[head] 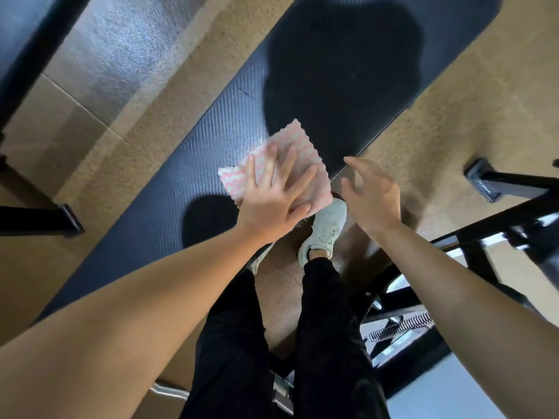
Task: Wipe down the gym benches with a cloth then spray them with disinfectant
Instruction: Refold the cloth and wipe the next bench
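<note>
Pink-white cloth flat on dark bench

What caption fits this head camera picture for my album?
Left hand presses a pink-and-white cloth flat on the dark gym bench, right hand hovering empty beside it.

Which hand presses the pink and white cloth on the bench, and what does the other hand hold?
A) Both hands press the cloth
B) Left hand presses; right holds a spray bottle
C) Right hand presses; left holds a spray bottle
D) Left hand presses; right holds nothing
D: the left hand lies flat on the cloth on the bench, while the right hand hovers empty beside it.
</note>
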`<state>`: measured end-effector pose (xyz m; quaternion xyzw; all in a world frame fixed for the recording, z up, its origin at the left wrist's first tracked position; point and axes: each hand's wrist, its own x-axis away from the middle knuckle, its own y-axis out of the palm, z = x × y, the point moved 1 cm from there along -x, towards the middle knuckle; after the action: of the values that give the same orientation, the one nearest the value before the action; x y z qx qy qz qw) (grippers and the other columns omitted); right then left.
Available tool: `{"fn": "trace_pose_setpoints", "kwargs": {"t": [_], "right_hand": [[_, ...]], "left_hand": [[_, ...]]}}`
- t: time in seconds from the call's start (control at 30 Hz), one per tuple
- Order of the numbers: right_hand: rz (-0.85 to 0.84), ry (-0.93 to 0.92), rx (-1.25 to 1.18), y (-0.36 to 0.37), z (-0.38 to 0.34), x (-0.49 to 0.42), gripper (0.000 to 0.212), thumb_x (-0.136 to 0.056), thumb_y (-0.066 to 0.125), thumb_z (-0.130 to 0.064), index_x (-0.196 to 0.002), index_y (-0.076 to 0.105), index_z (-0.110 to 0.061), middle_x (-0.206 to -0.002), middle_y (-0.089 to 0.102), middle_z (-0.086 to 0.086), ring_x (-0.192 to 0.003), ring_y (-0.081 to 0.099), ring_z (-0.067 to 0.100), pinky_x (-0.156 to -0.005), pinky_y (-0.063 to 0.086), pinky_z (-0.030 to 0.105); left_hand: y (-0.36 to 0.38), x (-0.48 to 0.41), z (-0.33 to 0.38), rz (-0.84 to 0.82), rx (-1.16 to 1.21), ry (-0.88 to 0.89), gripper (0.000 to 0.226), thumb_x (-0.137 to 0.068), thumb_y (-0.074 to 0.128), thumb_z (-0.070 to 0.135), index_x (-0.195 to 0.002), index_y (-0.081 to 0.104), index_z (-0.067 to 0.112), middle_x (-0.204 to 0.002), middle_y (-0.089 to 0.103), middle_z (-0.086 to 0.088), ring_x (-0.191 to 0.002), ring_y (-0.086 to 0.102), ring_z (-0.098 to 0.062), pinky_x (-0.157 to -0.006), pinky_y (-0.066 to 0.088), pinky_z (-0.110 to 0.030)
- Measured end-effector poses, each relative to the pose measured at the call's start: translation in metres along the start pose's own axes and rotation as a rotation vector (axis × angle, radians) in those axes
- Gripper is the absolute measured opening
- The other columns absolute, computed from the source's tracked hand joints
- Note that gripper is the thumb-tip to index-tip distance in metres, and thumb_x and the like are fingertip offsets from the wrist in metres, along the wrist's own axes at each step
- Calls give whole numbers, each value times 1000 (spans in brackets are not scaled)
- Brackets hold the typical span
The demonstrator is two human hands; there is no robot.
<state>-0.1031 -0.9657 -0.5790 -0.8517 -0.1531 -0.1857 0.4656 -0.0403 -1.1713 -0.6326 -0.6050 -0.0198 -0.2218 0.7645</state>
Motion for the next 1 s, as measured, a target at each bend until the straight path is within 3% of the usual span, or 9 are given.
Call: {"fn": "trace_pose_setpoints", "kwargs": {"t": [0.2, 0.4, 0.5, 0.67, 0.8, 0.9, 1.0], "right_hand": [[106, -45, 89, -26, 13, -45, 51, -94, 67, -29, -142, 55, -19, -150, 50, -1, -139, 45, 16, -118, 37, 41], [167, 42, 244, -53, 22, -90, 84, -89, 68, -48, -158, 30, -18, -169, 17, 3, -153, 22, 27, -124, 23, 45], [62, 65, 220, -63, 31, -107, 89, -91, 67, -49, -161, 23, -16, -171, 9, 1, -157, 7, 20, -127, 18, 41], [-36, 26, 255, -74, 38, -111, 87, -93, 67, -47, -161, 22, -19, -171, 7, -3, -157, 4, 16, -122, 28, 45], [-100, 55, 339, -77, 34, -115, 87, -94, 66, -48, -162, 18, -20, -171, 3, -3, -157, 1, 16, -119, 31, 44], [-128, 33, 378, -79, 35, -118, 89, -94, 64, -51, -162, 17, -20, -171, 3, 0, -158, 3, 20, -123, 26, 45], [-146, -17, 461, -80, 38, -120, 90, -95, 59, -57, -162, 14, -17, -171, 5, 5, -158, 4, 24, -128, 11, 43]], "left_hand": [[4, 0, 24, -116, -26, 64, 71, -104, 34, 60, -163, -1, 43, -173, -9, -9, -158, 5, -44, -121, -1, -73], [-16, -40, -17, -84, -94, 178, 68, -102, 27, 70, -163, 8, 46, -174, 0, -3, -160, 3, -35, -124, 4, -66], [-32, -80, -41, -89, -133, 79, 73, -100, 17, 76, -163, -3, 45, -173, -10, -7, -159, -6, -37, -124, -1, -67], [-60, -138, -75, -8, -104, -267, 75, -102, 16, 72, -164, -6, 37, -173, -9, -11, -158, -6, -42, -121, 1, -72], [-70, -160, -62, 90, 7, -503, 72, -103, 12, 68, -163, -7, 34, -173, -5, -10, -158, -4, -41, -122, 1, -70], [-60, -159, -35, 83, -15, -440, 69, -104, 11, 58, -165, -3, 29, -173, -1, -15, -158, -2, -43, -122, 4, -70], [-42, -148, -1, 40, -41, -302, 72, -104, 16, 56, -166, 1, 24, -173, 1, -16, -157, 0, -46, -121, 6, -70]]}}
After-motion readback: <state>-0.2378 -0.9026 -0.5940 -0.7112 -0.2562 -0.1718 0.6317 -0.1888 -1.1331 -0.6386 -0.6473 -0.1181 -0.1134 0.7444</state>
